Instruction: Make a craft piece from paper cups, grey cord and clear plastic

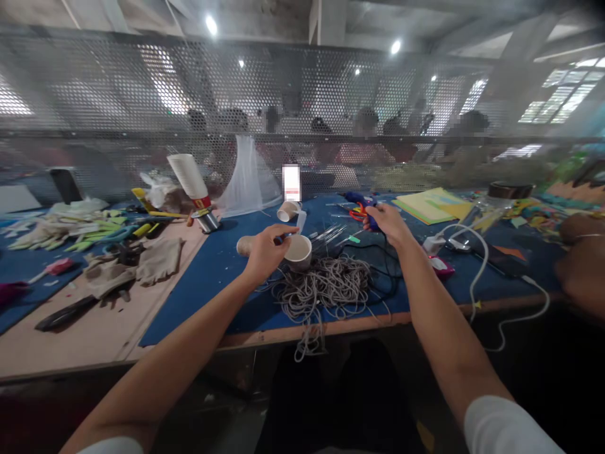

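Observation:
My left hand [266, 253] is closed at the left rim of a white paper cup [299, 251], its fingertips reaching over the edge. A small dark blue bit shows between the fingers; I cannot make it out. My right hand [385, 221] is wrapped round the handle of a blue glue gun [358, 198], held away from the cup. A heap of grey cord [331, 284] lies right beside and below the cup. Red-handled scissors [355, 213] lie near the glue gun. Several thin clear sticks [328, 236] are spread between my hands.
A spool [244, 246] lies left of my left hand; another roll [286, 212] is farther back. Stacked paper cups [188, 175] lean at back left. Gloves [161, 260] lie left, yellow sheets [428, 205] at back right. White cables [486, 252] and another person's arm [583, 265] are at right.

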### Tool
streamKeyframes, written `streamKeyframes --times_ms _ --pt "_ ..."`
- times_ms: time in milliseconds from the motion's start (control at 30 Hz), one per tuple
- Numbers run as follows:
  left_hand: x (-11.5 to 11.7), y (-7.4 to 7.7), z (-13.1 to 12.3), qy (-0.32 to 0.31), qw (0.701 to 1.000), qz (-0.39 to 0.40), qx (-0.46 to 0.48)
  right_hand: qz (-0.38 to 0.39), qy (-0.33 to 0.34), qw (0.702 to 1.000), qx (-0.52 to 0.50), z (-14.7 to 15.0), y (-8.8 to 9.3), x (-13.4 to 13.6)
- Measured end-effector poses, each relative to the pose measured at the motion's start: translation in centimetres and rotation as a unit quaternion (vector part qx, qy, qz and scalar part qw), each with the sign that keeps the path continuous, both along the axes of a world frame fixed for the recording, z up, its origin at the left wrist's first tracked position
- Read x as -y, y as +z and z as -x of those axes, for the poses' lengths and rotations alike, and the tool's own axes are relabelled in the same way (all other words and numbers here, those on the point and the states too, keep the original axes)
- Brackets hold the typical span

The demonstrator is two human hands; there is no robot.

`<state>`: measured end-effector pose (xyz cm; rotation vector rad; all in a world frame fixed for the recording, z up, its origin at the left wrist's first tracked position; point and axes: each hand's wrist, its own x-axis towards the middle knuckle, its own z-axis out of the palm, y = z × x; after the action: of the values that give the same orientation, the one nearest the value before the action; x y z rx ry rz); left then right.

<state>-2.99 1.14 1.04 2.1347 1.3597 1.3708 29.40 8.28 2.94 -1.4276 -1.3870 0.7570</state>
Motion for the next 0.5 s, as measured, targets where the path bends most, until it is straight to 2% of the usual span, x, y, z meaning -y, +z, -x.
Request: streamKeyframes --times_ms 67,133,200,333,400,500 --pt "-0.1 0.1 0.2 0.015 1.0 0.004 0.005 -0.065 0.036 0.993 -0.09 1.6 0.4 0.7" --pt "-0.2 0.2 0.4 0.036 0.999 0.007 0.005 -0.122 0.08 0.984 -0.102 3.1 0.7 1.7" --pt "-0.2 0.3 0.5 0.058 0.998 0.01 -0.002 -0.167 0.089 0.978 -0.091 4.5 0.9 2.9" --pt "-0.3 0.3 0.6 0.081 0.996 0.018 -0.016 -0.138 0.166 0.97 -0.113 6.4 1.1 5.2" --pt "-0.5 0.1 0.6 0.086 0.996 0.016 -0.019 -0.135 0.184 0.971 -0.073 6.8 0.8 6.0" --pt "-0.6 -0.1 0.7 0.088 0.996 0.014 -0.02 -0.111 0.173 0.978 0.014 7.1 0.1 6.9"
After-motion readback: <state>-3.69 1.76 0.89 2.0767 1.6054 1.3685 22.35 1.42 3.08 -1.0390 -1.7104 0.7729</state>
